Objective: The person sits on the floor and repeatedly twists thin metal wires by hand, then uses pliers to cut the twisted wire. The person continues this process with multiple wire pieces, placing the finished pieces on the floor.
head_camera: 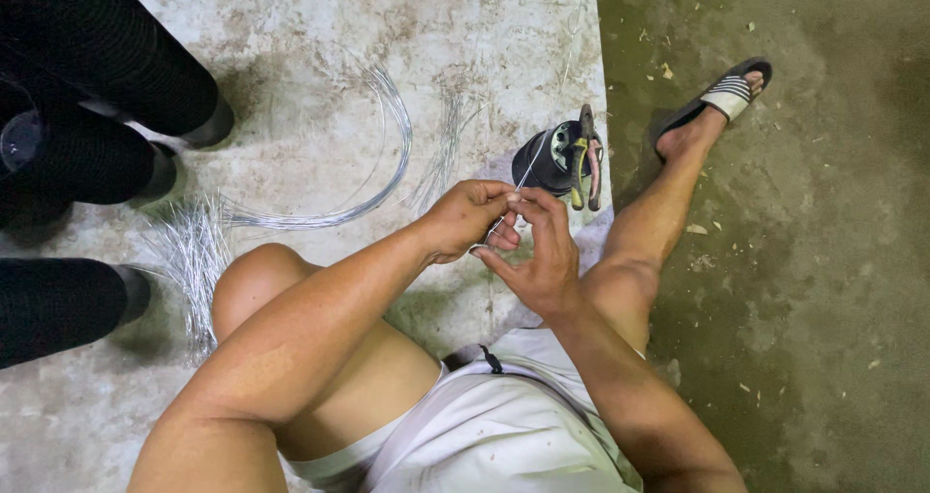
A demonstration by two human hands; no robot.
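Both my hands meet over my lap, pinching one thin silvery wire (528, 170) that sticks up between the fingertips. My left hand (467, 218) grips the wire from the left with the fingers curled shut around it. My right hand (538, 251) holds the same wire from below, thumb and fingers pressed on it. Just beyond the hands, pliers (586, 159) with yellow and red handles lie on top of a dark sandal (548, 159).
A curved bundle of long wires (378, 178) and a heap of short cut wires (189, 251) lie on the concrete floor at the left. Another person's dark-clad legs (87, 115) stand at the far left. My right foot wears a striped sandal (727, 91).
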